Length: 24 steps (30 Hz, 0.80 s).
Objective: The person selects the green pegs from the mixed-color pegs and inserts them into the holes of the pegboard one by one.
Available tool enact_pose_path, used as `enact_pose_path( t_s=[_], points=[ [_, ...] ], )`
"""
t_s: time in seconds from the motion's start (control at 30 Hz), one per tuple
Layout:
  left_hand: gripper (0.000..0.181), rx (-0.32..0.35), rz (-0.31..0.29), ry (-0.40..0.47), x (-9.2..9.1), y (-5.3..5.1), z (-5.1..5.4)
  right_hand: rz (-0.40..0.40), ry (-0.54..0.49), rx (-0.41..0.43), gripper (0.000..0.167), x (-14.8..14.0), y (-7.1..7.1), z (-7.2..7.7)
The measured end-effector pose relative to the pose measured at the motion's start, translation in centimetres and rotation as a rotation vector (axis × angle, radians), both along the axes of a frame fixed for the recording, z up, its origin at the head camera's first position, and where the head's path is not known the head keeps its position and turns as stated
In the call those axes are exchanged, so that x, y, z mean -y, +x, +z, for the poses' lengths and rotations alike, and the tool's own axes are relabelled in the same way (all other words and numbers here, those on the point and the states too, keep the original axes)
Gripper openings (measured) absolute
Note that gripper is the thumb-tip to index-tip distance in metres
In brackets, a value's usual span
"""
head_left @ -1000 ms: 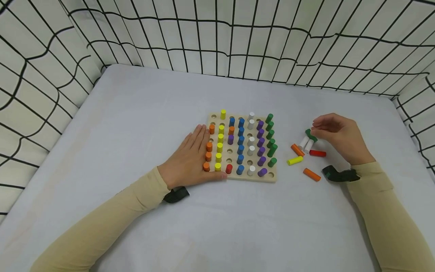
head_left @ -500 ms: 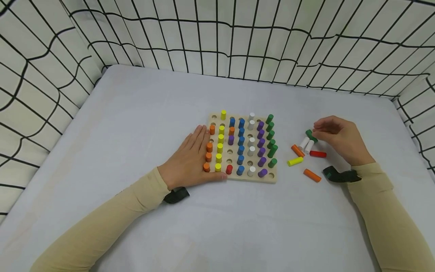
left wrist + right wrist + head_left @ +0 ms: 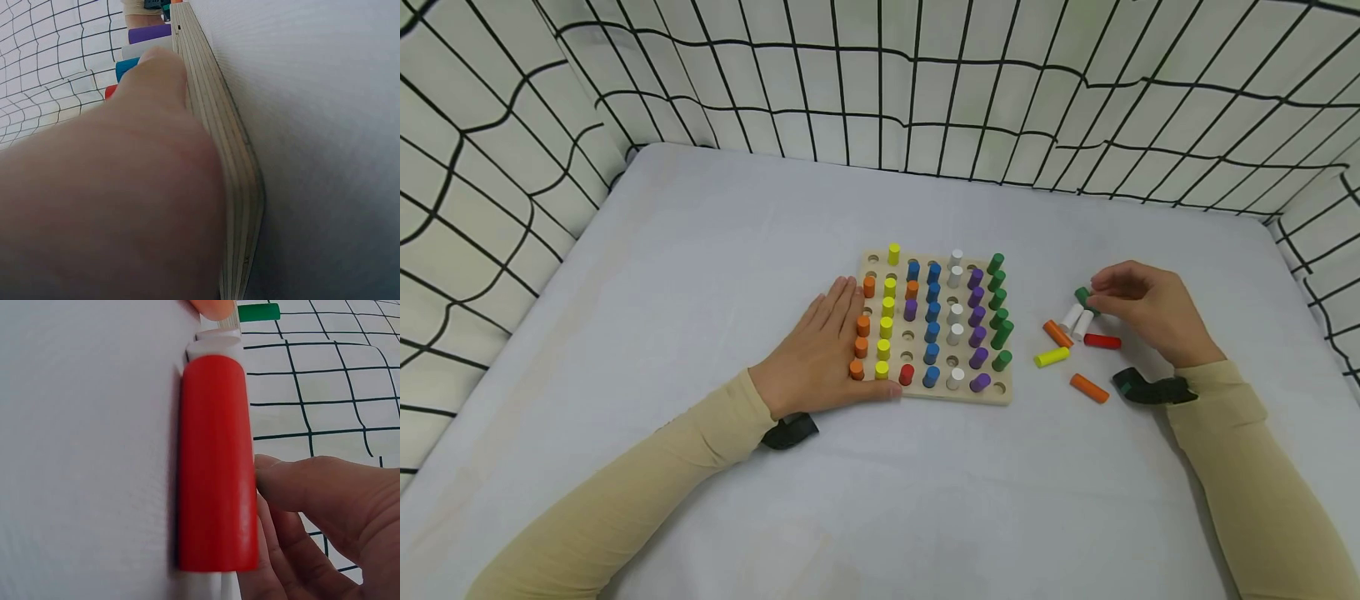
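Observation:
A wooden peg board [image 3: 955, 394] carries rows of coloured pegs, with several bare holes among them. My left hand [image 3: 808, 362] lies flat along its left side, fingers straight and thumb along the near edge; the left wrist view shows that thumb [image 3: 156, 75] against the layered board edge [image 3: 219, 137]. To the right, my right hand [image 3: 1150, 308] hovers loosely curled by a small pile of loose pegs, its thumb tip over or beside a green peg [image 3: 1082, 295]. I see nothing held in it. A red peg [image 3: 219, 462] hides part of those fingers in the right wrist view.
Near the right hand lie two white pegs [image 3: 1082, 324], a yellow peg [image 3: 1051, 357] and orange pegs [image 3: 1089, 387]. A white cloth [image 3: 737, 225] covers the table. Black wire mesh [image 3: 880, 108] stands along the back and both sides.
Almost nothing differs. My right hand has shifted very slightly beside the pegs; the left hand, board and pegs stay as they were.

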<state>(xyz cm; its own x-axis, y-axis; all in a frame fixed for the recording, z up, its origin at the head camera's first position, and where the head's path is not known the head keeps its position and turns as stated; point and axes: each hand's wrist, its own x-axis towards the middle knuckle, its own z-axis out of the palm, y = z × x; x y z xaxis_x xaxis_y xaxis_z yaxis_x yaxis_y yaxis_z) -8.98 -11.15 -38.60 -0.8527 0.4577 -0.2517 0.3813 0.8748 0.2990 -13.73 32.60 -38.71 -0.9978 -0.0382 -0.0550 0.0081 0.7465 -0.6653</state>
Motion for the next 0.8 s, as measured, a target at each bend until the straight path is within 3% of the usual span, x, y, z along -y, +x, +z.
enact_pose_path(
  t_s=[0.33, 0.8],
  points=[
    [0.131, -0.007, 0.002, -0.001, 0.0, 0.0, 0.0, -0.011, 0.123, 0.068, 0.041, 0.0, 0.0, 0.5],
    [0.131, -0.012, 0.001, 0.004, 0.0, 0.0, -0.1, 0.053, 0.176, 0.127, 0.032, 0.2, 0.0, 1.2]
  ],
)
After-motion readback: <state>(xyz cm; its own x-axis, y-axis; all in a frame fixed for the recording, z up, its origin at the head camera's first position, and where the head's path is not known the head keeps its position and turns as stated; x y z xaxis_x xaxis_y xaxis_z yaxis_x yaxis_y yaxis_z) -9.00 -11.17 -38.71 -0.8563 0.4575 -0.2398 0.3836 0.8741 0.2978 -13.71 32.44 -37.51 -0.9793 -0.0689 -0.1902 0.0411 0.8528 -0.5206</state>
